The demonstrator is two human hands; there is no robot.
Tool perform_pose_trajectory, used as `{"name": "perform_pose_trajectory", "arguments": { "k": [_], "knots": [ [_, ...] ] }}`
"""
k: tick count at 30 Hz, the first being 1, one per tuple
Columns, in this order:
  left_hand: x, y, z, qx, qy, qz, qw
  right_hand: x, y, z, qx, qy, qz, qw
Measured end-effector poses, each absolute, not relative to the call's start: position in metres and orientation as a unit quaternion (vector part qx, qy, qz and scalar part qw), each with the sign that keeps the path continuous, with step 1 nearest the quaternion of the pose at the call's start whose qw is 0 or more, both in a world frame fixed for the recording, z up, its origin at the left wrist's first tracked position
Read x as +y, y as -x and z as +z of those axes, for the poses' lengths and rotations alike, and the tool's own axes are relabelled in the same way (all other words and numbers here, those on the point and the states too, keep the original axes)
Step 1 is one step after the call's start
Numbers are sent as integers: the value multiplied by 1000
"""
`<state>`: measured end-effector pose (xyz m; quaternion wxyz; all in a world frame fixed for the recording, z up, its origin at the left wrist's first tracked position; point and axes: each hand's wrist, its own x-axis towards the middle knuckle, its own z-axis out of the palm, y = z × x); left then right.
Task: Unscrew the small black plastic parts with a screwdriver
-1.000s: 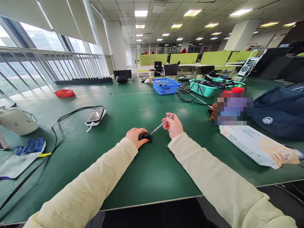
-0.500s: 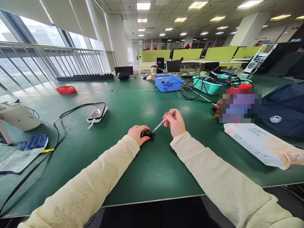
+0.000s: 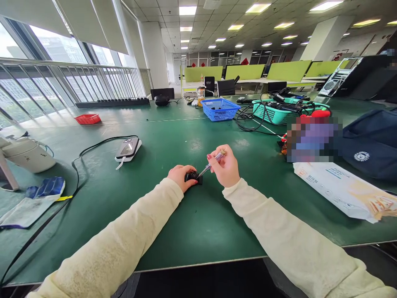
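My left hand [image 3: 182, 177] is closed round a small black device [image 3: 194, 176] and holds it against the green tabletop [image 3: 173, 231]; its exact kind I cannot make out. A flat black piece shows at the device's right side. In my right hand [image 3: 227, 167] is a screwdriver [image 3: 214, 162] with a clear handle and a thin metal shaft, gripped between thumb and fingers. It slants down to the left, and its tip meets the right part of the black device. Whether the tip sits in a screw is too small to see.
Left of my hands lie a phone on a white power bank [image 3: 128, 148], a black cable [image 3: 76, 165] and a work glove [image 3: 46, 198]. Beyond stand red [image 3: 88, 119], blue [image 3: 221, 109] and teal [image 3: 273, 112] baskets. A white packet [image 3: 335, 190] and dark blue bag [image 3: 372, 140] are at right.
My right hand has tilted the screwdriver steeper and moved its tip slightly down onto the black device. My left hand keeps its hold.
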<state>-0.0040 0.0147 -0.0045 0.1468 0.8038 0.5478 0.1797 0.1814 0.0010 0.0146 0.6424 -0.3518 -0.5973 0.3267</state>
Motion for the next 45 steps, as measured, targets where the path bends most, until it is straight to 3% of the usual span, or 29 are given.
{"name": "perform_pose_trajectory", "arguments": {
  "k": [7,14,22,26,32,36,45],
  "knots": [
    [15,4,-6,542,-811,178,131,-10,-177,16,-713,356,162,582],
    [19,4,-11,539,-818,164,118,-15,-169,9,-867,168,-31,468],
    [12,2,1,545,-815,155,124,-14,-176,15,-833,185,-10,521],
    [12,1,3,545,-814,154,129,-15,-174,15,-848,148,-62,505],
    [16,3,3,551,-805,145,164,-26,-152,6,-913,29,-217,346],
    [19,5,3,543,-812,142,159,-29,-143,-1,-938,0,-230,258],
    [19,5,-5,542,-812,157,148,-21,-161,8,-914,53,-201,349]
  ]
}}
